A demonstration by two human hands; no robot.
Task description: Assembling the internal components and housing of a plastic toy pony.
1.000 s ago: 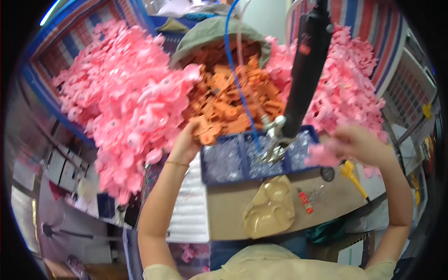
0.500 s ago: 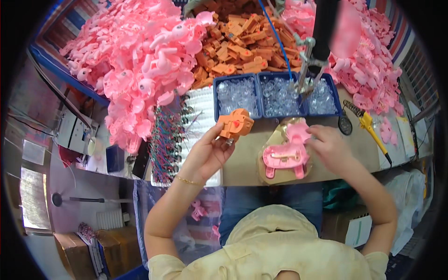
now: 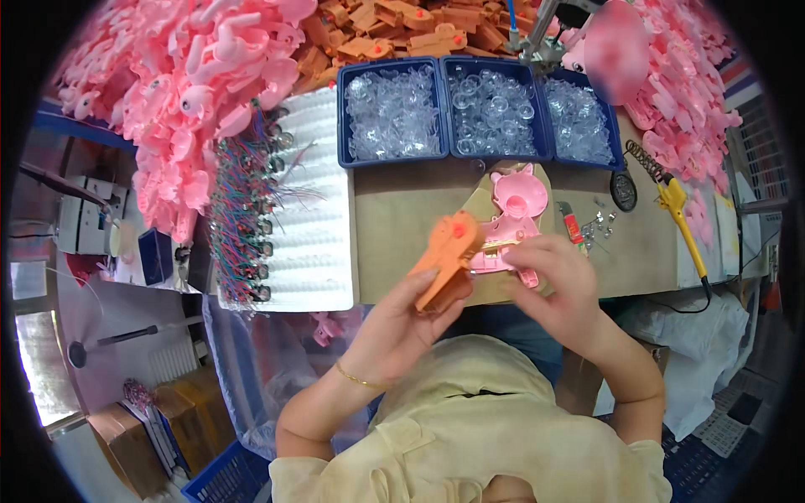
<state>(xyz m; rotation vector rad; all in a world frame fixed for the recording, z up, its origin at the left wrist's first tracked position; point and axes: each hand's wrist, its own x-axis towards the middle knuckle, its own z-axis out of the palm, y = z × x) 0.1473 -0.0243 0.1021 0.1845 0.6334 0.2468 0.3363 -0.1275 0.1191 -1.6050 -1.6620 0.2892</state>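
Observation:
My left hand (image 3: 398,331) grips an orange plastic part (image 3: 449,260) by its lower end, tilted, beside a pink animal-shaped shell half (image 3: 520,201). The shell lies hollow side up on a brown pad (image 3: 480,199), its round eared head pointing away from me. The orange part overlaps the left of the shell's body in view. Close over the shell's lower right side is my right hand (image 3: 558,285), thumb and forefinger curved and apart, with a pink leg visible between them. Whether these fingertips touch the shell is blurred.
Blue bins (image 3: 394,157) of clear plastic pieces stand behind. Heaps of pink shells (image 3: 201,92) and orange parts (image 3: 398,38) rise beyond. Wired components (image 3: 251,210) lie on a white ridged tray (image 3: 323,243). At right are a yellow soldering iron (image 3: 683,222) and small metal bits (image 3: 597,225).
The view has shifted. My left hand has brought the orange part rightward to the pink shell and tilted it. My right hand has moved from the shell's head to its lower body.

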